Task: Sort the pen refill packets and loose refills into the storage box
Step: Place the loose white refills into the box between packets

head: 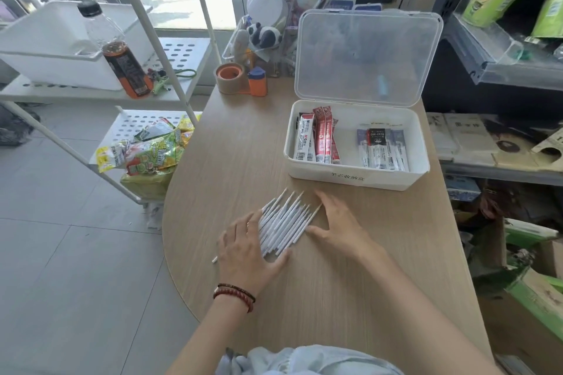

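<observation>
Flanking hands: left hand (243, 248) and right hand (338, 224), both spread flat, gripping nothing
Loose refills (285, 222): fanned between them, near storage box (356, 178)

Bare pale wooden tabletop (231, 161) is seen between the fanned white loose refills (285, 222) and the white plastic storage box (356, 175). The box mouth is left open; its clear hinged lid (367, 58) stands upright behind. An orange tape dispenser (234, 77) sits far left.

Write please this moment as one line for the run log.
stage: gathering loose refills on table | left hand: flat beside pile | right hand: flat beside pile | storage box: open, packets inside
</observation>
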Tool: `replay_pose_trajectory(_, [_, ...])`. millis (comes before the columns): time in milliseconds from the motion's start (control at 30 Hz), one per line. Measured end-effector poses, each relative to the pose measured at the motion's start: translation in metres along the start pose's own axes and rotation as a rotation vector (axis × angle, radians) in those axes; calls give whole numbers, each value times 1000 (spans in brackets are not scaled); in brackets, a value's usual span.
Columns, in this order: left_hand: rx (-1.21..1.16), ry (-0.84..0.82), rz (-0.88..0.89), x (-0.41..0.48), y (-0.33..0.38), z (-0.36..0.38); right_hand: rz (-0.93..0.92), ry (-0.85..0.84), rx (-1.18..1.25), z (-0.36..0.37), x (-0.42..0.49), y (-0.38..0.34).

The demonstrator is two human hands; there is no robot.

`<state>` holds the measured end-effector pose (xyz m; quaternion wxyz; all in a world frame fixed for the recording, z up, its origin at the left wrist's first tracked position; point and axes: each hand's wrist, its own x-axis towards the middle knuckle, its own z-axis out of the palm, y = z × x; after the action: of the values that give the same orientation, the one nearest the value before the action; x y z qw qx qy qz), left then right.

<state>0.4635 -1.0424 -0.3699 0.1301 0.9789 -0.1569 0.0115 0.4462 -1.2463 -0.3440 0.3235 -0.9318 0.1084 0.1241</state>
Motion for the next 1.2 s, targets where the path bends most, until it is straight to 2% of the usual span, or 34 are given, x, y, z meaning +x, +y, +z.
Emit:
replay_pose_trajectory(200, [61,35,-120,-25,-30,-3,-31,-61,34,0,15,-3])
replay_pose_trajectory(367, [-95,31,-219,-26,-36,6,-86,-118,71,1,25,-8])
replay_pose_trajectory(533, [-218,109,-197,-9,-20,16,-137,-139,93,11,22,-15])
replay_pose_trajectory(733, [-239,158,-145,12,-9,20,-150,-96,149,11,21,-18])
replay_pose_trajectory(1000, [-304,140,-90,28,-1,19,-115,-131,146,16,16,-19])
replay_pose_trajectory(1200, [-327,169,-77,26,-5,12,-99,-43,150,6,27,-26])
